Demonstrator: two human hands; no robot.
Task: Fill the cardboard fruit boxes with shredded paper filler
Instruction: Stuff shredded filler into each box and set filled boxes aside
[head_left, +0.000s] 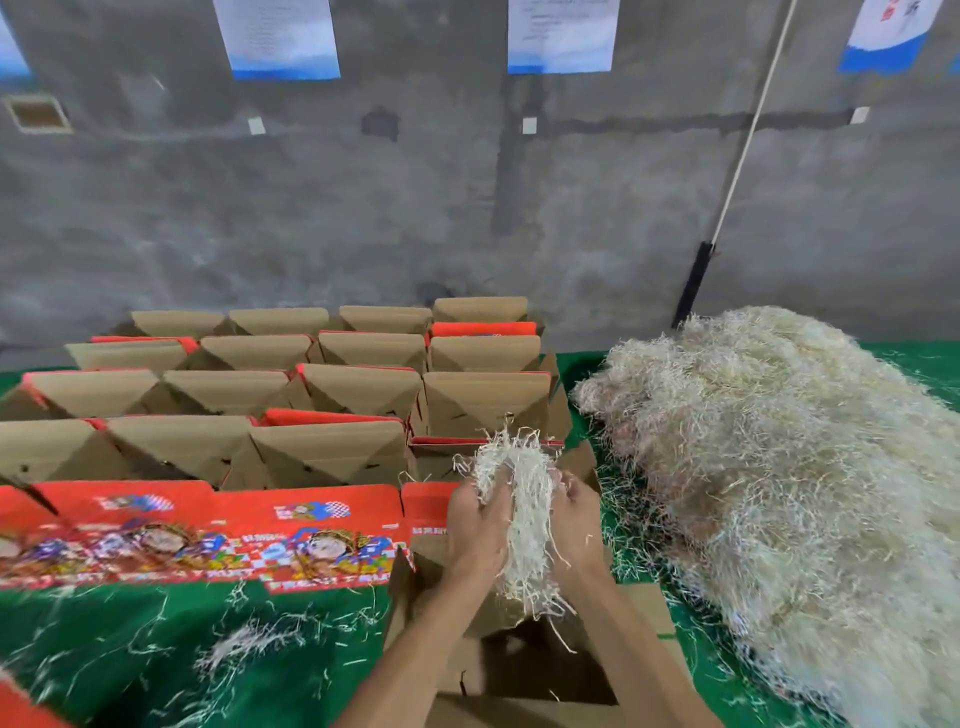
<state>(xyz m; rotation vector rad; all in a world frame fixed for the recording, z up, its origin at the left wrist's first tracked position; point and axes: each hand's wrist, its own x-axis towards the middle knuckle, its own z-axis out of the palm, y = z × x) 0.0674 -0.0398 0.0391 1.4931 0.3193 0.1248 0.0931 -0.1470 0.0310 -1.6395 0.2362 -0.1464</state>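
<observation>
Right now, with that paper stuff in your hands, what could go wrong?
1. Strands already dangle loose from the bundle of shredded paper that the left hand and right hand hold, so some could miss the open box below and land on the green table cover, which already has scraps on it.
2. The big paper pile lies close beside the box, so a forearm might drag more of it off.

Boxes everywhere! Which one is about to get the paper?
The open box nearest the camera, directly under both hands holding the shredded paper clump; the other boxes stand in rows behind.
</observation>
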